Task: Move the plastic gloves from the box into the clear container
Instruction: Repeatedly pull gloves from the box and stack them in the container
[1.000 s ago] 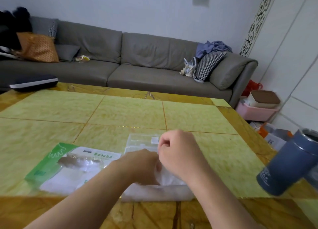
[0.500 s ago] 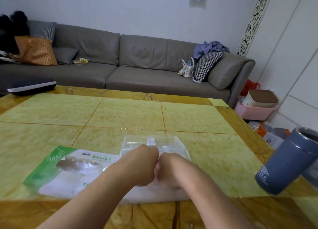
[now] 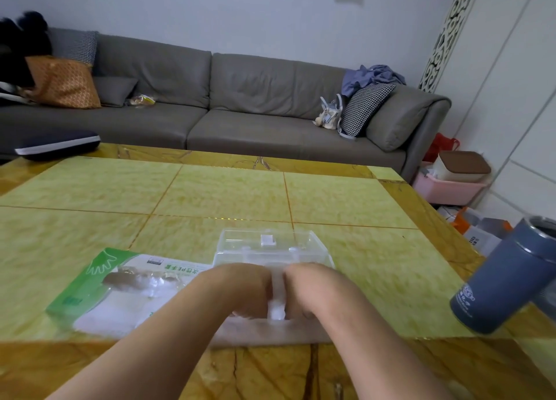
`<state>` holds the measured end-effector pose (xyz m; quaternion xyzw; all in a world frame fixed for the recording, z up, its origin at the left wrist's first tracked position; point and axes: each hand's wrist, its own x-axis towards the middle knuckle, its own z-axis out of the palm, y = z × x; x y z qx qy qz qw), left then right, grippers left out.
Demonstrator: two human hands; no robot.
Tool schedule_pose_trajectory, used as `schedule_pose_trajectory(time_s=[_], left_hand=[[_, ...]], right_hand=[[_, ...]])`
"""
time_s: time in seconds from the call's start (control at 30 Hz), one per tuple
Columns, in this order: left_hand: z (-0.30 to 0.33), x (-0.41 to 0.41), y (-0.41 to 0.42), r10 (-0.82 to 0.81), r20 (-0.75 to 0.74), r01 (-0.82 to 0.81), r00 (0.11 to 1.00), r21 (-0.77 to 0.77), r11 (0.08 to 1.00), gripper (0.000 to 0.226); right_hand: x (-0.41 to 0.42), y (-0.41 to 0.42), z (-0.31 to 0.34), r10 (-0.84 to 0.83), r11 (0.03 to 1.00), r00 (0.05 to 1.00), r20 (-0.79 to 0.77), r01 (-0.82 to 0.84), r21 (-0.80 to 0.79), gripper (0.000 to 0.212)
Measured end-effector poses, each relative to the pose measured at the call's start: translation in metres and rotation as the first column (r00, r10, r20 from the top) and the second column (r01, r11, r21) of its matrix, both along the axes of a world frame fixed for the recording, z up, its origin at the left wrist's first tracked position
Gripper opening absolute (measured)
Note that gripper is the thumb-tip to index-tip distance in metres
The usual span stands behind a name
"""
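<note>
On the yellow-green surface [image 3: 210, 195] lies the green-and-white glove pack [image 3: 99, 291], just left of the clear container [image 3: 272, 247]. Left hand [image 3: 243, 291] and right hand [image 3: 307, 291] — knuckles up, side by side — press white plastic gloves [image 3: 277, 297] into it; grip hidden.

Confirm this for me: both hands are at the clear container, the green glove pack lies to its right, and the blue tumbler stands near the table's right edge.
One detail is off. In the head view the green glove pack lies to the left of the clear container, not the right. The rest stands: the left hand and right hand are at the container, and the blue tumbler stands near the table's right edge.
</note>
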<state>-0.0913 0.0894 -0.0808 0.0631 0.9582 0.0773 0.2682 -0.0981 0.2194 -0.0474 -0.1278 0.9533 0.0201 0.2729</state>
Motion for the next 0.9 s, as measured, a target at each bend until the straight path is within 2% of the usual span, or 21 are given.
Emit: schedule_pose_trajectory(time_s=[0.07, 0.1, 0.17, 0.27, 0.33, 0.37, 0.43, 0.53, 0.63, 0.7, 0.77, 0.83, 0.9], left_hand=[[0.004, 0.0, 0.0, -0.012, -0.026, 0.013, 1.0, 0.033, 0.999, 0.033], [0.005, 0.001, -0.002, -0.009, -0.055, 0.011, 0.998, 0.047, 0.999, 0.032], [0.006, 0.005, -0.004, 0.012, -0.135, 0.0, 0.991, 0.093, 0.996, 0.027], [0.009, 0.014, -0.008, 0.058, -0.296, 0.003, 0.953, 0.203, 0.979, 0.024], [0.015, 0.025, -0.018, 0.144, -0.428, 0.028, 0.892, 0.371, 0.928, 0.015], [0.02, 0.031, -0.023, 0.199, -0.484, 0.046, 0.852, 0.446, 0.894, 0.016], [0.03, 0.046, -0.04, 0.312, -0.574, 0.047, 0.757, 0.524, 0.85, 0.017], [0.041, 0.066, -0.074, 0.426, -0.637, -0.091, 0.643, 0.488, 0.868, 0.011], [0.035, 0.082, -0.112, 0.49, -0.632, -0.339, 0.6, 0.354, 0.872, 0.014], [0.027, 0.086, -0.131, 0.489, -0.59, -0.439, 0.643, 0.239, 0.866, 0.02], [0.017, 0.085, -0.142, 0.463, -0.539, -0.45, 0.703, 0.166, 0.877, 0.024], [0.011, 0.083, -0.146, 0.431, -0.507, -0.432, 0.746, 0.123, 0.893, 0.023], [0.01, 0.08, -0.149, 0.42, -0.48, -0.42, 0.77, 0.114, 0.9, 0.02]], right_hand=[[-0.003, 0.002, 0.001, 0.004, 1.0, 0.999, 0.043, -0.004, -0.005, 0.038], [-0.003, 0.002, -0.001, -0.013, 1.0, 0.999, 0.052, 0.014, -0.023, 0.042], [-0.003, -0.001, -0.005, -0.08, 0.995, 0.995, 0.058, 0.083, -0.049, 0.036], [0.0, -0.006, -0.007, -0.094, 0.995, 0.995, -0.043, 0.093, -0.019, 0.027], [0.003, -0.006, -0.004, -0.124, 0.992, 0.985, -0.119, 0.12, -0.037, 0.019], [0.003, -0.003, -0.004, -0.147, 0.988, 0.974, -0.175, 0.136, -0.074, 0.022], [0.012, -0.003, 0.002, -0.149, 0.985, 0.928, -0.342, 0.11, -0.131, 0.02], [0.026, -0.012, 0.011, -0.177, 0.969, 0.831, -0.528, 0.053, -0.242, 0.022], [0.034, -0.026, 0.008, -0.137, 0.898, 0.761, -0.634, -0.176, -0.404, 0.036], [0.041, -0.039, 0.004, 0.01, 0.802, 0.78, -0.625, -0.38, -0.461, 0.045], [0.049, -0.054, -0.003, 0.188, 0.721, 0.784, -0.592, -0.519, -0.459, 0.046], [0.053, -0.065, -0.014, 0.327, 0.685, 0.754, -0.57, -0.605, -0.406, 0.041], [0.056, -0.074, -0.025, 0.393, 0.684, 0.734, -0.554, -0.636, -0.358, 0.039]])
